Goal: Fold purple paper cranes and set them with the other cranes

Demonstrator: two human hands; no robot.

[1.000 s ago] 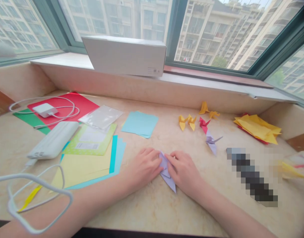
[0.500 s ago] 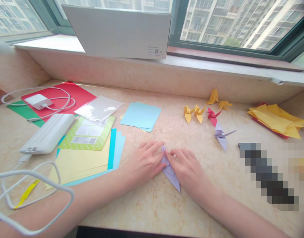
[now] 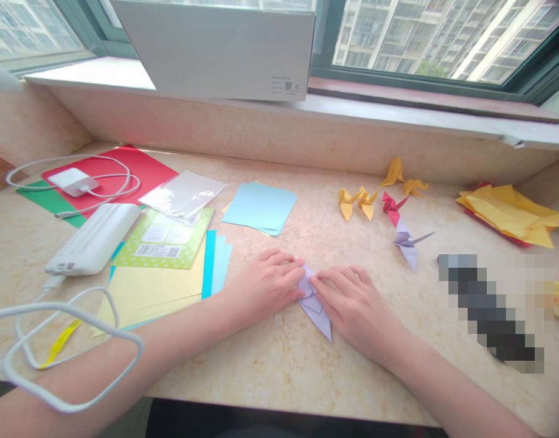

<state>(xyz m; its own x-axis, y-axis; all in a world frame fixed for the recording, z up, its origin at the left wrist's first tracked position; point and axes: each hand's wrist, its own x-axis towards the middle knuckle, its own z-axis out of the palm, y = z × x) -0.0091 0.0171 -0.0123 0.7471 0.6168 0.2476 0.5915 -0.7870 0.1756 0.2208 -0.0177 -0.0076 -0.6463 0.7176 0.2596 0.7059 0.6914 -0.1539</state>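
Note:
A folded pale-purple origami paper [image 3: 316, 310] lies on the stone counter between my hands, its long point toward me. My left hand [image 3: 272, 278] holds its left edge, with thumb and fingers bent around the upper part. From the other side, my right hand [image 3: 352, 301] presses thumb and fingertips on the upper right edge. Part of the paper is hidden under the fingers. Ahead and to the right stand finished paper cranes: a purple crane [image 3: 407, 242], a red crane [image 3: 392, 208] and several yellow cranes [image 3: 346, 202].
Light-blue square sheets [image 3: 260, 208] lie beyond my left hand. On the left are cream paper [image 3: 156, 292], a green dotted packet [image 3: 167, 243], a white power bank [image 3: 94, 238] and a looped white cable [image 3: 78, 406] above my forearm. Yellow sheets [image 3: 507, 213] and a blurred dark object [image 3: 489, 310] lie right.
My right hand has slid slightly down the paper's edge, its fingers straighter than before. My left hand still holds the other side. The whole view has shifted a little.

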